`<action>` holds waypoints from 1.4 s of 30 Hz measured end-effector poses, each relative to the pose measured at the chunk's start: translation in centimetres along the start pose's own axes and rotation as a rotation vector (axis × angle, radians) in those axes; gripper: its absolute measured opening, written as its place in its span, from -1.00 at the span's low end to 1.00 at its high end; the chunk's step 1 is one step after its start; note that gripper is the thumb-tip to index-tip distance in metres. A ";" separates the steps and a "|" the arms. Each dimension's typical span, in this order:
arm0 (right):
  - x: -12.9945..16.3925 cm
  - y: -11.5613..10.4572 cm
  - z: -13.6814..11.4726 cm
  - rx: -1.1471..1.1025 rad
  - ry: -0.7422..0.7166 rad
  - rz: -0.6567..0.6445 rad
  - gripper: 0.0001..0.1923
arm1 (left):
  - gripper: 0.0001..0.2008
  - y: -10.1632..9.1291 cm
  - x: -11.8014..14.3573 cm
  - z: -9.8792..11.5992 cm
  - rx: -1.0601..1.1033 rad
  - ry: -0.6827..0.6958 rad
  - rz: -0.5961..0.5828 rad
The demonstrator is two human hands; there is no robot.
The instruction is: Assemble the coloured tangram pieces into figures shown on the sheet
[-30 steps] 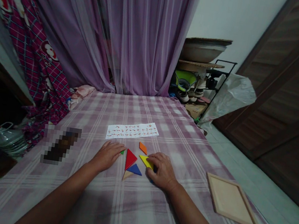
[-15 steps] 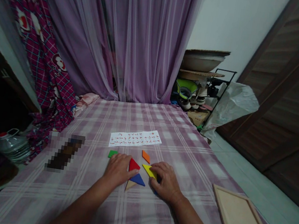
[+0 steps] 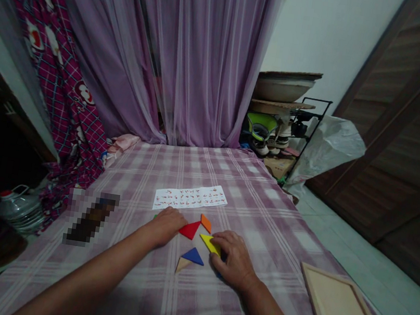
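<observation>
My left hand [image 3: 168, 226] pinches the left corner of a red triangle tangram piece [image 3: 190, 230], fingers bent and thumb partly hidden. Closed on a yellow tangram piece [image 3: 208, 241], my right hand [image 3: 234, 260] covers its right part. Dark blue shows beneath that palm, its shape hidden. An orange parallelogram-shaped piece [image 3: 206, 223] touches or nearly touches the red triangle's upper corner. Nearer to me, a blue triangle [image 3: 194, 255] lies against a plain wood-coloured piece [image 3: 183, 264]. Only a sliver of a green piece [image 3: 155, 217] shows behind my left hand.
A paper strip with red marks [image 3: 191, 198] lies beyond the pieces on the checked bedcover [image 3: 126, 292]. A shallow wooden tray [image 3: 348, 312] rests near the right edge. Blurred pixels hide something at left. A water bottle [image 3: 21, 208] stands beyond the left edge.
My left hand has shifted left and slightly away, and the red triangle has turned and moved off the blue triangle toward the orange piece. My right hand has stayed almost still.
</observation>
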State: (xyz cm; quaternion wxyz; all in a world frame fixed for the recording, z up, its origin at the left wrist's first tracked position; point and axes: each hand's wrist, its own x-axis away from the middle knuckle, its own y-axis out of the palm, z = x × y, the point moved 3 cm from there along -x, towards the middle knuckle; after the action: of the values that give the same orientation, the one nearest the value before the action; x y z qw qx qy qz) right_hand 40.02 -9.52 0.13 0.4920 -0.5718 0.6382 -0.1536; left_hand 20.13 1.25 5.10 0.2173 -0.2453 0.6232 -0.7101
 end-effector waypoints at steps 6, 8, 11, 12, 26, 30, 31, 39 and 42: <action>0.0 -0.2 -0.2 0.019 0.010 -0.003 -0.66 | -0.75 0.0 0.4 -0.5 -0.028 -0.047 0.013; 0.0 -0.1 -0.2 0.019 0.016 -0.006 -0.66 | -0.79 0.1 0.2 0.2 -0.024 -0.091 0.022; -0.1 -0.1 -0.1 0.013 0.015 -0.005 -0.68 | -0.69 0.6 -0.4 1.6 -0.007 -0.175 0.051; -0.1 -0.1 -0.1 0.008 0.013 -0.004 -0.68 | -0.65 0.9 -0.6 2.0 -0.002 -0.207 0.061; 0.2 0.2 0.1 0.015 0.055 -0.001 -0.66 | -0.66 1.4 2.3 1.5 0.090 -0.140 0.031; 0.2 0.5 0.3 0.005 0.030 0.016 -0.65 | -0.66 1.8 2.5 1.7 0.147 -0.125 0.005; 0.2 0.5 0.4 -0.002 0.019 0.015 -0.65 | -0.67 1.8 2.3 1.8 0.161 -0.123 -0.001; -0.1 0.7 0.5 -0.001 -0.036 0.007 -0.65 | -0.71 2.3 1.1 2.6 0.224 -0.086 0.050; -0.1 0.7 0.6 0.002 -0.042 0.009 -0.67 | -0.73 2.5 1.0 2.6 0.238 -0.081 0.076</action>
State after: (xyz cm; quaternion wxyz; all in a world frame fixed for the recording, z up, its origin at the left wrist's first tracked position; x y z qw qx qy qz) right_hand 40.02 -8.97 -0.62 0.5064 -0.5715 0.6303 -0.1401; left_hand 20.96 -1.76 2.94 0.2964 -0.2226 0.5342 -0.7597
